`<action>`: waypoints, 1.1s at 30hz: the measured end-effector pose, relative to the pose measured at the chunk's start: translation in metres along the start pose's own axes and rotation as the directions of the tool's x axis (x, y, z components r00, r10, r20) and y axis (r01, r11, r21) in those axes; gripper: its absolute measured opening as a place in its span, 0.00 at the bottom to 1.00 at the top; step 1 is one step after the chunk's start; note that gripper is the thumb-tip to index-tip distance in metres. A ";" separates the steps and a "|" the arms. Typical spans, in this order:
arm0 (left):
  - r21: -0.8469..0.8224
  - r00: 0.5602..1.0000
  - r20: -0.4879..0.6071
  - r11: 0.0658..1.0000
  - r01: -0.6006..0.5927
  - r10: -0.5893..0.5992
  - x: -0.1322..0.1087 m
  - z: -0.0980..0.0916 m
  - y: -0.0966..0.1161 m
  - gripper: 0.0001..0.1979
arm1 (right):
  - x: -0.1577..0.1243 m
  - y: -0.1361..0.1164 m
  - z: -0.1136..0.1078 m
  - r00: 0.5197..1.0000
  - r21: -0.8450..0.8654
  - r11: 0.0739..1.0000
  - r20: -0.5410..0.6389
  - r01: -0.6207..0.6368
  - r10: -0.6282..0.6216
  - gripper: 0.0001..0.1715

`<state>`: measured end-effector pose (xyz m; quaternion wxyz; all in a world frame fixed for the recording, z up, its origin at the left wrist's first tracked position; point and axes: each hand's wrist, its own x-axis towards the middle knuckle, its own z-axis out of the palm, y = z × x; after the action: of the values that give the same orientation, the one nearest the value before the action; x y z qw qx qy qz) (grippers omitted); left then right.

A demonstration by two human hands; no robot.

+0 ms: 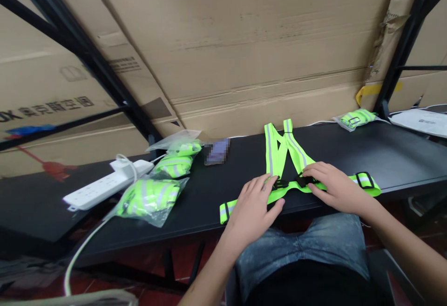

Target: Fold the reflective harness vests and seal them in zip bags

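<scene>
A fluorescent yellow-green reflective harness (271, 152) with grey stripes lies on the black table. Its two shoulder straps cross and meet the waist belt at the near edge. My left hand (252, 206) rests over the left part of the belt, fingers stretched and thumb apart, beside a black buckle half (280, 184). Across from it, my right hand (331, 186) has its fingers and thumb around the other black buckle half (304, 180), which is partly hidden. The two buckle halves are apart. A black strap slider (364, 180) sits on the belt's right end.
Bagged yellow-green harnesses (150, 197) lie at left beside a white power strip (104, 187) with a cable. A blurred-out flat object (217, 152) is at the back. Another bagged harness (356, 119) lies at back right. Cardboard (261, 40) and black frame posts (401, 50) stand behind.
</scene>
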<state>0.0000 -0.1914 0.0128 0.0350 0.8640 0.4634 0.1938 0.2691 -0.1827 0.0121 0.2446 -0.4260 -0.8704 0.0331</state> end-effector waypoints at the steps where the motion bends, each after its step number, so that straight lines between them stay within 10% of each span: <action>1: -0.006 0.999 -0.028 0.999 0.035 -0.035 0.000 0.001 0.000 0.24 | 0.000 0.000 0.000 1.000 -0.004 1.000 -0.010 -0.004 0.004 0.14; 6: -0.045 0.963 -0.130 0.972 0.230 -0.234 0.003 0.003 -0.003 0.22 | 0.000 -0.001 0.001 0.996 -0.085 0.994 -0.056 -0.070 0.065 0.18; 15: -0.200 0.979 -0.106 0.968 0.150 -0.174 0.003 0.002 -0.005 0.14 | -0.003 0.003 0.002 0.996 0.094 0.992 -0.004 -0.083 0.084 0.19; 23: -0.433 0.962 -0.165 0.892 0.129 -0.219 0.001 -0.003 -0.006 0.15 | 0.014 -0.016 0.011 0.974 0.271 0.962 -0.224 0.022 0.040 0.12; 33: 0.073 1.000 0.017 0.997 -0.010 0.009 0.002 -0.003 0.000 0.22 | 0.019 -0.014 0.013 0.991 0.189 0.982 -0.136 0.008 0.018 0.07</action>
<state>-0.0004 -0.1902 0.0156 0.0064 0.8685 0.4656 0.1697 0.2437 -0.1752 0.0115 0.3429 -0.4045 -0.8433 0.0869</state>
